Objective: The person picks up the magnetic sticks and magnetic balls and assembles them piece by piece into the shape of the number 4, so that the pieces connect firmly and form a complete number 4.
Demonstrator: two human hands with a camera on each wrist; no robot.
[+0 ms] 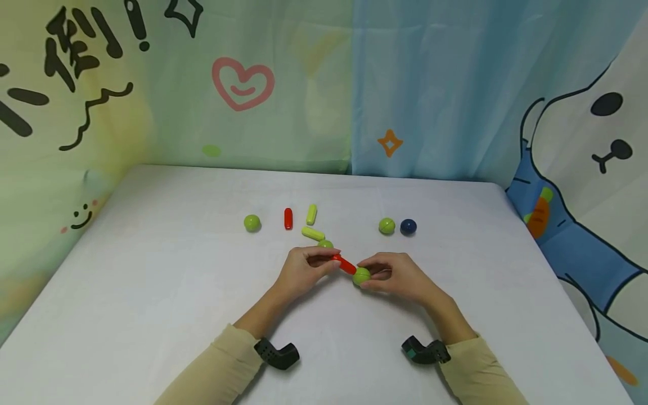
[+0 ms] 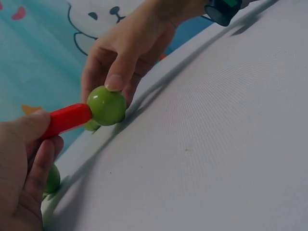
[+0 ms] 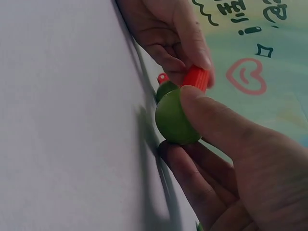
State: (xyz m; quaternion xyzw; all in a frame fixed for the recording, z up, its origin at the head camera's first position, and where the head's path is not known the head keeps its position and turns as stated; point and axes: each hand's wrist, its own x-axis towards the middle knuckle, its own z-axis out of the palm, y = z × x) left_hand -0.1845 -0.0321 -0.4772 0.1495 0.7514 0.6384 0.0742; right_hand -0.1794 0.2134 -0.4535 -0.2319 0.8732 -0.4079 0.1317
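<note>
My left hand (image 1: 305, 270) pinches a red rod (image 1: 346, 264) near one end, between thumb and fingers. A green ball (image 1: 361, 275) is held by the thumb and fingertips of my right hand (image 1: 400, 274). The rod's free end touches the ball, as the left wrist view shows with the red rod (image 2: 70, 118) against the green ball (image 2: 107, 106). In the right wrist view the ball (image 3: 174, 118) covers part of the rod (image 3: 195, 79). Just behind the left fingertips another green ball (image 1: 325, 244) is partly hidden, close to a yellow-green rod (image 1: 313, 233).
Farther back on the white table (image 1: 177, 281) lie a green ball (image 1: 252, 223), a red rod (image 1: 288, 219) and a yellow-green rod (image 1: 311, 214). To the right, a green ball (image 1: 387, 226) sits beside a dark blue ball (image 1: 408, 226). A printed curtain (image 1: 435, 90) hangs behind.
</note>
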